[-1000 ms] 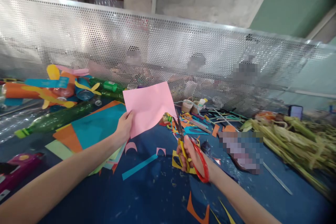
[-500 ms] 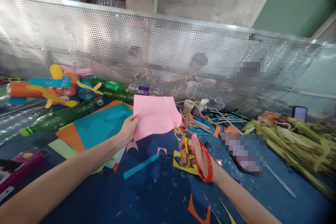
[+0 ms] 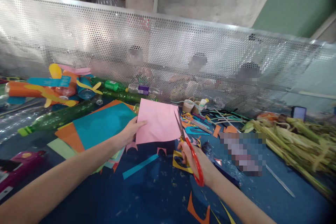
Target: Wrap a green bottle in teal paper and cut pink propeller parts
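My left hand [image 3: 133,128] pinches the left edge of a pink sheet of paper [image 3: 157,122], held up above the table. Fingers of my right hand [image 3: 193,155] are wrapped round the handles of a pair of scissors [image 3: 194,161], one red and one yellow. The parted blades point up and away, at the sheet's right edge; I cannot tell whether they are cutting into it. Beneath the hands lie a blue paper strip [image 3: 140,166], small pink cut-offs [image 3: 162,151] and a yellow scrap [image 3: 181,162] with a hole.
Stacked coloured paper [image 3: 102,122] lies left of the sheet, near green plastic bottles [image 3: 60,114] and a paper-and-bottle plane model [image 3: 42,89]. Corn husks [image 3: 294,140] cover the right side. A perforated metal screen [image 3: 168,49] runs behind, with people's blurred reflections. Orange scraps [image 3: 198,211] lie in front.
The pink sheet has turned flatter and shifted slightly right and down. The scissors have tilted, and their blades have come up to the sheet's right edge.
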A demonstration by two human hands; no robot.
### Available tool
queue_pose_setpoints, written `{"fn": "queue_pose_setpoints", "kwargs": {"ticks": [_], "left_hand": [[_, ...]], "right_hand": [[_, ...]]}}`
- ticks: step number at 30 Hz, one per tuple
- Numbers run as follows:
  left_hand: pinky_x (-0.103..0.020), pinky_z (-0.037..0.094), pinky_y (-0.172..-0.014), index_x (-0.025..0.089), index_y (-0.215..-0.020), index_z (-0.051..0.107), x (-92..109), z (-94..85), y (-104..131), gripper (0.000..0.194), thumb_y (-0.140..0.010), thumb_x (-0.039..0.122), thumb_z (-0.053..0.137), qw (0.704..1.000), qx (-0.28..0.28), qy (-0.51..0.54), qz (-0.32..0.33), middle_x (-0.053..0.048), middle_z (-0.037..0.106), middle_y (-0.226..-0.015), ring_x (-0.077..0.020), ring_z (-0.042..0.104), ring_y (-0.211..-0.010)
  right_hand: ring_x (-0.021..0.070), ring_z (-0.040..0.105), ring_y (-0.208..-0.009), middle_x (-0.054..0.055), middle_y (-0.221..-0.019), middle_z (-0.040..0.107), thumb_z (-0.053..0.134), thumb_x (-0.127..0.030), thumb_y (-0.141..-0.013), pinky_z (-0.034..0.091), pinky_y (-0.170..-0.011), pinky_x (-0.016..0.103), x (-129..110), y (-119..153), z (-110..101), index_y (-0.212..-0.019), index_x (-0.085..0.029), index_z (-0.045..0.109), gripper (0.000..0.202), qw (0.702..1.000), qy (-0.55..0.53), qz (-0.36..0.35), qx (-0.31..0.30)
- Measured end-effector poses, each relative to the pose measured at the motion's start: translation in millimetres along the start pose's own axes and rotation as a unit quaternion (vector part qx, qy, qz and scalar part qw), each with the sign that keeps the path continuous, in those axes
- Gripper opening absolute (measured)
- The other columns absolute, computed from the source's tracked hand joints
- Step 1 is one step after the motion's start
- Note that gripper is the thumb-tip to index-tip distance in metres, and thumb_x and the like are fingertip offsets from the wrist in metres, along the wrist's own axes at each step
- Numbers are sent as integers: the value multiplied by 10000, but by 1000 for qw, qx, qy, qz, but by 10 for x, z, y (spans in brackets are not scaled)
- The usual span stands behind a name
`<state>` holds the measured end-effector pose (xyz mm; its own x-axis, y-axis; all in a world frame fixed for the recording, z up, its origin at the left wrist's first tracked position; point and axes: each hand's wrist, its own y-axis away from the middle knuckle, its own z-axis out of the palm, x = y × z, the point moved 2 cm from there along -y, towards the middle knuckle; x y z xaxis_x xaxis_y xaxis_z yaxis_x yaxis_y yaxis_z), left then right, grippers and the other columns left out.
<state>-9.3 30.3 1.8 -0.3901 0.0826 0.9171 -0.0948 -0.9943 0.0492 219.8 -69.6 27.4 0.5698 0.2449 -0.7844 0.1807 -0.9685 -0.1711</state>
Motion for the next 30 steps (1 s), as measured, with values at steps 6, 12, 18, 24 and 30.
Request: {"fn": "queue_pose_setpoints", "kwargs": {"ticks": [6,12,18,24,30], "left_hand": [[-378,515,-777,118,-968,647,-28,35,41,346,-642,186,739,998,-53,-17,-41,-168,689,-956,-275,662,-848],[-387,516,-750,126,-1001,640,-71,52,74,386,-652,257,736,994,-79,-48,-50,-168,685,-979,-278,667,-825],[-362,525,-723,111,-940,667,-102,30,75,346,-650,287,731,992,-87,-69,-52,-164,693,-956,-285,664,-849],[-363,539,-687,124,-911,676,-124,40,87,296,-663,279,723,994,-75,-60,-50,-151,707,-902,-284,675,-789],[-352,532,-790,128,-984,645,-46,50,33,273,-739,244,672,1000,-28,2,3,-136,683,-1006,-252,659,-876]], "right_hand": [[165,503,-576,13,-656,516,262,-530,-889,445,-567,288,19,1,1,-799,-221,502,401,1000,6,0,-5],[182,522,-590,9,-637,494,286,-504,-889,434,-551,297,-142,29,-41,-777,-228,469,350,999,43,3,-27],[187,517,-586,18,-638,484,263,-480,-895,428,-545,309,-213,36,-45,-722,-228,420,343,997,74,-12,-29],[171,486,-568,8,-617,459,262,-483,-896,434,-557,303,-218,45,-39,-692,-226,409,360,997,64,-21,-23],[173,488,-596,3,-619,467,222,-526,-898,430,-617,316,-97,43,-29,-782,-211,471,418,1000,12,-10,14]]}}
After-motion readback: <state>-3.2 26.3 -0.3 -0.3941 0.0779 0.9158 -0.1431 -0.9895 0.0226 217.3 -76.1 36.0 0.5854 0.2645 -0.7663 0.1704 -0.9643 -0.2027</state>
